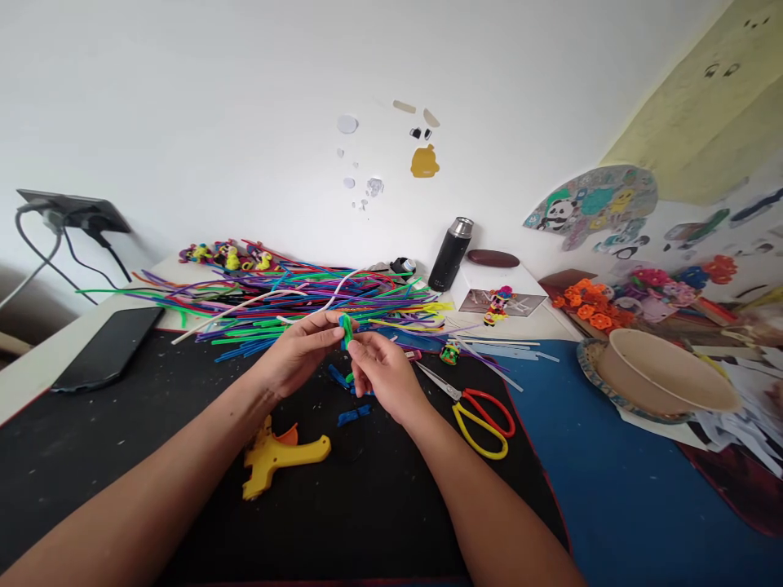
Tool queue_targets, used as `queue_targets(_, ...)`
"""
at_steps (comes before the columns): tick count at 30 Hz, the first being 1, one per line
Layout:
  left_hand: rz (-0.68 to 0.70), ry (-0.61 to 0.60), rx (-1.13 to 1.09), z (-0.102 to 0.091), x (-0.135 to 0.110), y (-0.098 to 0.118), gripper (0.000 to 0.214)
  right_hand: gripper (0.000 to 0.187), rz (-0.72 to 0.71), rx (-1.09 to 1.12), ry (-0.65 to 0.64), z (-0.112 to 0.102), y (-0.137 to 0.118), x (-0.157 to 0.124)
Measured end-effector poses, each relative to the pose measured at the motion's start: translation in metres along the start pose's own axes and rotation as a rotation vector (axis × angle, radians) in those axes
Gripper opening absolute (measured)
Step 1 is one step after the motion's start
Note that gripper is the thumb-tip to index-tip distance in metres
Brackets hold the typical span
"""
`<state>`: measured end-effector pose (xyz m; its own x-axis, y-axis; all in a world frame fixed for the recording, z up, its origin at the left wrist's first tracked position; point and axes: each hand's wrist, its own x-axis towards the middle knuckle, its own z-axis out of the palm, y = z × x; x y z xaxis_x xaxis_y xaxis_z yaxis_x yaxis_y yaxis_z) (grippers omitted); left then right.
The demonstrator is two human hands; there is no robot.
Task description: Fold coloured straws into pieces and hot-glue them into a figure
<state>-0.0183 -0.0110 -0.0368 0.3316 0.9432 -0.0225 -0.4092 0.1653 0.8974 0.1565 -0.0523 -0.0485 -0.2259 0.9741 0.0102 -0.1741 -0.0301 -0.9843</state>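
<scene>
A small green and blue pipe-cleaner piece (347, 330) is held up over the black mat, pinched between both hands. The fingertips of my left hand (309, 346) close on it from the left. My right hand (385, 371) grips its lower right side with thumb and fingers. Below the hands lie a blue pipe-cleaner piece (354, 416) and other short blue and green bits, partly hidden by my right hand. A yellow glue gun (285, 456) with an orange trigger rests nearer to me. Scissors (468, 403) with red and yellow handles lie partly open to the right.
A heap of coloured pipe cleaners (306, 293) spreads behind the hands. A phone (108, 349) lies at left. A black thermos (451, 254) and a white box (519, 289) stand at the back, small pipe-cleaner figures (498, 306) nearby. At right is a beige bowl (666, 375).
</scene>
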Motion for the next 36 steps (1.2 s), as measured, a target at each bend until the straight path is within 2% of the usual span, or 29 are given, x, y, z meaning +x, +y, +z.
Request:
queue_targets(5,-0.027,-0.036,0.010,0.004,-0.002,-0.001,0.027,0.038,-0.029,0.004,-0.024,0.001,-0.001,-0.001)
queue_targets(12,0.015,0.086,-0.110,-0.005,0.006,0.005,0.034,0.046,0.009,0.142,0.101,-0.006,-0.012,0.000)
queue_targets(15,0.031,0.100,-0.122,-0.007,0.007,0.006,0.034,0.047,0.022,0.209,0.137,-0.009,-0.014,0.002)
queue_targets(20,0.064,0.086,-0.064,-0.007,0.006,0.006,0.033,0.050,0.051,0.236,0.120,-0.010,-0.015,0.001)
queue_targets(25,0.072,0.144,-0.040,-0.009,0.007,0.010,0.030,0.050,0.070,0.267,0.093,-0.010,-0.017,-0.001)
queue_targets(32,0.256,0.266,-0.139,-0.029,0.015,0.028,0.021,0.043,0.078,0.402,0.066,-0.020,-0.025,0.002)
queue_targets(36,0.303,0.322,-0.188,-0.041,0.016,0.043,0.014,0.037,0.071,0.431,0.052,-0.026,-0.034,0.002)
